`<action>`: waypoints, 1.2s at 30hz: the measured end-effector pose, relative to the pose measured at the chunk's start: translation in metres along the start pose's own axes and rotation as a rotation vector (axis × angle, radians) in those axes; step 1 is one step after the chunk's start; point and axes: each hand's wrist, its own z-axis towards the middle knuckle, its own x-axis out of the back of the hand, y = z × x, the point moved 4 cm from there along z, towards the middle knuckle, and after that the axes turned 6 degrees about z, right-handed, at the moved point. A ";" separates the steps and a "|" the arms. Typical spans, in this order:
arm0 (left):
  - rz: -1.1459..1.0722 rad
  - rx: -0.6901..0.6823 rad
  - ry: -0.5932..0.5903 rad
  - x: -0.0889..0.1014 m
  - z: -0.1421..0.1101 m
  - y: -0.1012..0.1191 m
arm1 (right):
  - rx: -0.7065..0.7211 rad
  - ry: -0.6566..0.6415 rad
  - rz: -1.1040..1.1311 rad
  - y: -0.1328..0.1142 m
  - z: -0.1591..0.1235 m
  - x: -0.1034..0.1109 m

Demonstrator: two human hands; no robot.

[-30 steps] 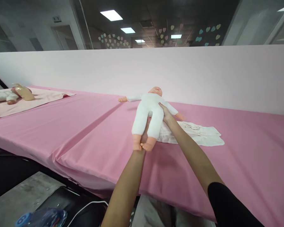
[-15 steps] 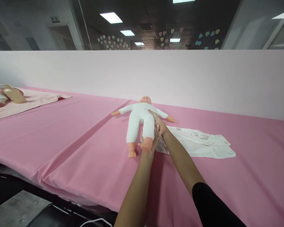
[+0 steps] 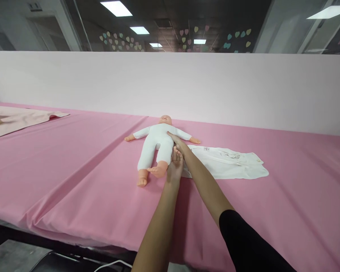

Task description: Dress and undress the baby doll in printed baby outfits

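A baby doll [image 3: 155, 145] in a white suit lies on its back on the pink table cover [image 3: 73, 181], head toward the wall. My right hand [image 3: 178, 142] rests flat on the doll's side near the hip, fingers stretched out. Just below it, my left hand [image 3: 175, 166] lies beside the doll's nearer leg with its fingers extended, holding nothing. A white baby garment [image 3: 229, 164] is spread flat on the cover right of the doll, its left edge under my right forearm.
A low pale pink wall [image 3: 215, 87] runs along the far side of the table. A lighter pink cloth [image 3: 19, 119] lies at the far left. The table's front edge drops off at the lower left, with a white cable [image 3: 113, 264] below.
The doll was held up off the table by both hands and has been laid down flat. My left hand has slipped out from under its legs.
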 end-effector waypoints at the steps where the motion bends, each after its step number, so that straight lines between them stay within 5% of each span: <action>1: -0.004 0.008 0.016 0.001 0.001 0.000 | 0.005 0.036 -0.034 -0.001 0.007 0.003; 4: 0.012 -0.002 0.074 0.002 0.004 -0.001 | 0.017 0.143 -0.148 -0.003 0.021 0.025; 7: 0.028 -0.033 0.125 0.001 0.005 -0.001 | 0.045 0.287 -0.296 -0.002 0.016 0.076; 12: 0.039 -0.063 0.172 -0.001 -0.003 -0.002 | 0.039 0.511 -0.666 0.007 -0.040 0.189; 16: 0.085 -0.077 0.147 -0.004 -0.009 -0.002 | 0.039 0.477 -0.871 0.021 -0.092 0.232; 21: 0.210 -0.071 0.083 -0.007 -0.019 -0.018 | 0.233 0.414 -0.987 -0.001 -0.149 0.221; 25: 0.659 -0.241 -0.052 -0.024 -0.040 -0.036 | 0.500 0.330 -1.114 -0.047 -0.207 0.192; 28: 1.027 -0.558 -0.291 -0.057 -0.077 -0.045 | 0.632 0.227 -1.087 -0.078 -0.262 0.172; 30: 1.223 -0.604 -0.523 -0.079 -0.110 -0.055 | 0.656 0.130 -0.996 -0.091 -0.301 0.159; 32: 1.464 -0.384 -0.790 -0.091 -0.143 -0.071 | 0.653 0.044 -0.908 -0.099 -0.337 0.148; 36: 1.812 0.154 -1.229 -0.084 -0.208 -0.097 | 0.661 -0.137 -0.842 -0.107 -0.403 0.126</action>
